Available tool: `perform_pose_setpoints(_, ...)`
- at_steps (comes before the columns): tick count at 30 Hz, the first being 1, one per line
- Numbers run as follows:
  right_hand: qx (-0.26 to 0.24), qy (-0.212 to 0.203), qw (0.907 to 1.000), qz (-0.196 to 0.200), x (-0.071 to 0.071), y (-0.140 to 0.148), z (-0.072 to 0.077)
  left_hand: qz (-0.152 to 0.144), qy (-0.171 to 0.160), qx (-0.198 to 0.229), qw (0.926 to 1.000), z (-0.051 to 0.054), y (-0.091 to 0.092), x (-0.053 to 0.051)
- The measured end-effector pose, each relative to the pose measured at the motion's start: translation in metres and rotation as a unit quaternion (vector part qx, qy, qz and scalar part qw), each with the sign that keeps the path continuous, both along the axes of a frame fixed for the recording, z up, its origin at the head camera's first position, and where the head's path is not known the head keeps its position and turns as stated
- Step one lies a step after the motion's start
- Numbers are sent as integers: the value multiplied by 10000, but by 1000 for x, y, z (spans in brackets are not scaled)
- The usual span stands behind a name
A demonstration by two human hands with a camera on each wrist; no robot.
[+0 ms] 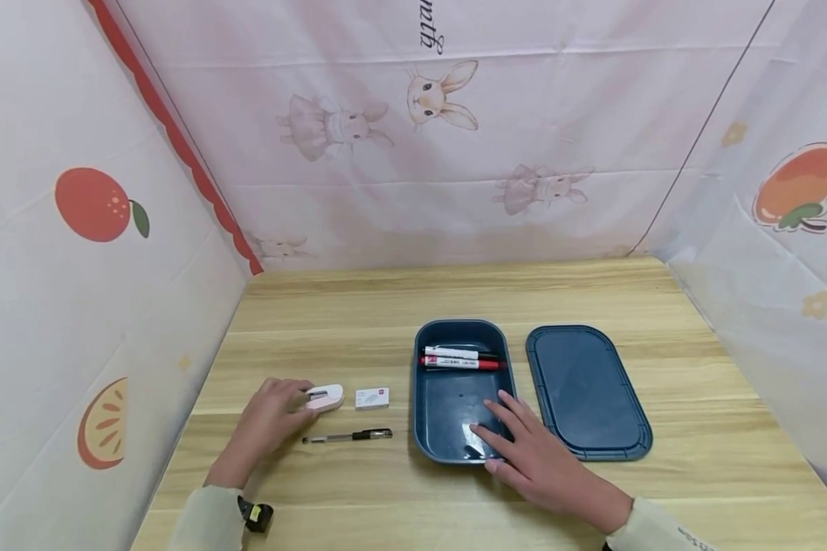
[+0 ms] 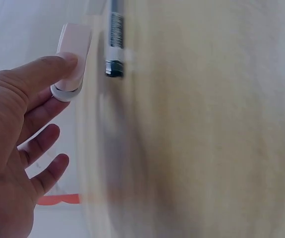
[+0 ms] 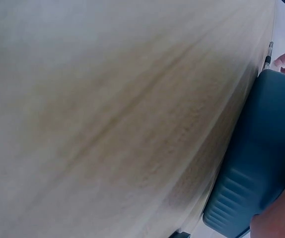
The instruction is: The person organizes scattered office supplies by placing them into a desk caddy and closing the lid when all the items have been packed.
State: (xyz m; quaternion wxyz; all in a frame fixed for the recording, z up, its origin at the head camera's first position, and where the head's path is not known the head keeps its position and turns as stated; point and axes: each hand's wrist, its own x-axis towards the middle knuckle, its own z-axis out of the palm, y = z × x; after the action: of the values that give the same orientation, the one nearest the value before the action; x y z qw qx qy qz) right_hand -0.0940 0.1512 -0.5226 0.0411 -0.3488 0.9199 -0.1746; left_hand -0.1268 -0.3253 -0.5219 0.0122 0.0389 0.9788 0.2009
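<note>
My left hand (image 1: 276, 412) pinches a small white stapler (image 1: 325, 398) at the left of the table. In the left wrist view the thumb lies on top of the stapler (image 2: 74, 54), and a finger is under its end. My right hand (image 1: 540, 459) rests over the near right rim of a dark blue plastic box (image 1: 420, 413), its fingers spread and fairly straight. Inside the box lie a red marker (image 1: 462, 363) and a black marker (image 1: 455, 353), side by side. The right wrist view shows only the box's outer wall (image 3: 261, 163) and part of the hand.
Right of the stapler lies a small white box (image 1: 372, 398) with a printed picture. A black-gripped clear pen (image 1: 348, 436) lies in front of it on the wooden table (image 1: 331, 306). The flat blue lid (image 1: 589, 390) sits right of the open box. Printed cloth walls surround the table.
</note>
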Motion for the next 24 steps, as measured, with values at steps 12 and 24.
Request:
perform_pose_setpoints(12, -62, 17, 10000, 24, 0, 1, -1, -227, 358, 9, 9991, 26, 26, -14)
perform_pose_setpoints(24, -133, 81, 9999, 12, 0, 0, -2, -874, 846, -83, 9925, 49, 66, -34)
